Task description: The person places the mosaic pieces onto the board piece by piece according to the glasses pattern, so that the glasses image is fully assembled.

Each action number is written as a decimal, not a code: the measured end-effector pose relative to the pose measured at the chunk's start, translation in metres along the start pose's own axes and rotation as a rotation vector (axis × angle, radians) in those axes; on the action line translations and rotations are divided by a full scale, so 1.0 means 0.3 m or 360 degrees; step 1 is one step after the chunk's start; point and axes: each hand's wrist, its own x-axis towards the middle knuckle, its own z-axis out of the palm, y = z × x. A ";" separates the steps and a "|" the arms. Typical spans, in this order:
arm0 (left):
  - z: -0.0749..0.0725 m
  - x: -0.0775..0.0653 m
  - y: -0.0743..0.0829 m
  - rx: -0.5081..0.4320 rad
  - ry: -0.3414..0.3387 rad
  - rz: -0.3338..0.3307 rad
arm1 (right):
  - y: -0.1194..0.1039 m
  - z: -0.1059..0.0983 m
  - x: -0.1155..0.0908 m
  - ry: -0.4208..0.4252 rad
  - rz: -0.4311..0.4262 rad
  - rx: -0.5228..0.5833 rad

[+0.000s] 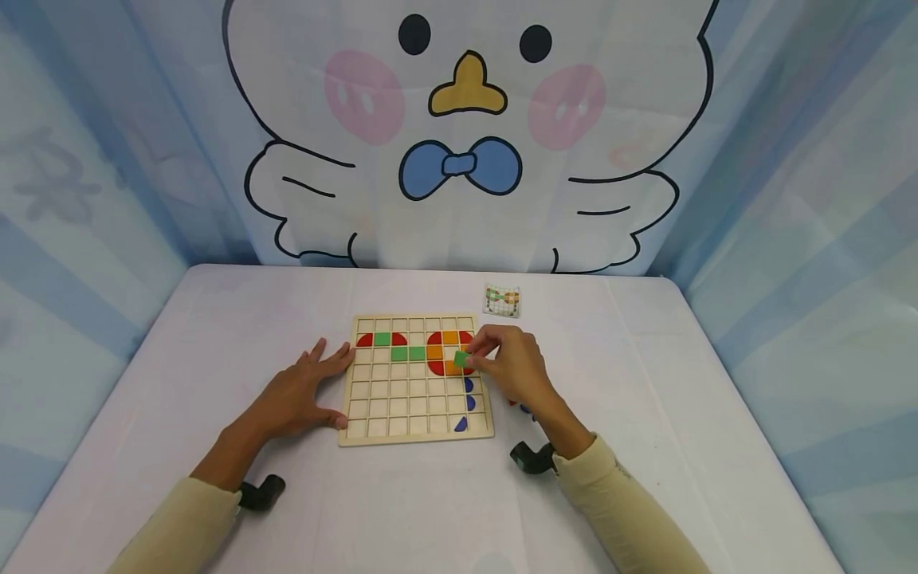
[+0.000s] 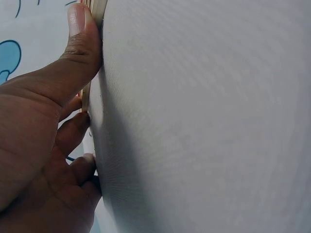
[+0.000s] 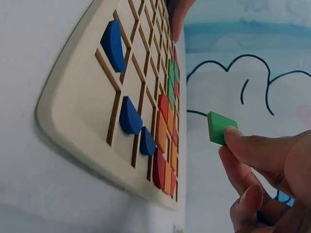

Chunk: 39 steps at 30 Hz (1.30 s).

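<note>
Green tile (image 3: 217, 128) juts from the right grip (image 1: 515, 363) pinching it (left grip (image 1: 296, 395), spread, touches the board (image 1: 398, 407)).

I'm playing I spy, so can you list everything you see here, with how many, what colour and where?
Table: one, white, in the middle.
Board: one, pale wood, on the table.
Green squares: four, green, three on the board, one held above it.
Red pieces: six showing, red, on the board's far half.
Orange squares: four showing, orange, among the red pieces.
Blue pieces: three, blue, near the board's right edge.
Loose pieces: count unclear, red and blue, right of the board.
Card: one, white with coloured pattern, beyond the board.
Cartoon cloth: count unclear, blue and white, behind the table.
Black gadgets: two, black, by the wrists.
Sleeves: two, beige, near side.
Left hand: one, touching the board's left edge.
Right hand: one, pinching a green square.
</note>
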 end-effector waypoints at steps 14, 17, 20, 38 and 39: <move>-0.002 0.000 -0.001 -0.0002 -0.0007 -0.0011 | -0.111 0.105 0.049 -0.0069 -0.0162 0.0065; -0.003 0.001 -0.002 -0.0007 -0.0010 -0.0012 | -0.133 0.125 0.059 -0.0078 -0.0184 0.0071; -0.004 0.001 -0.004 -0.0008 -0.0012 -0.0007 | -0.156 0.145 0.071 -0.0099 -0.0196 0.0063; -0.006 0.002 -0.014 -0.0024 -0.0008 0.0038 | -0.258 0.268 0.153 -0.0230 -0.0200 -0.0027; -0.005 0.003 -0.014 -0.0024 -0.0007 0.0038 | -0.263 0.276 0.158 -0.0236 -0.0192 -0.0036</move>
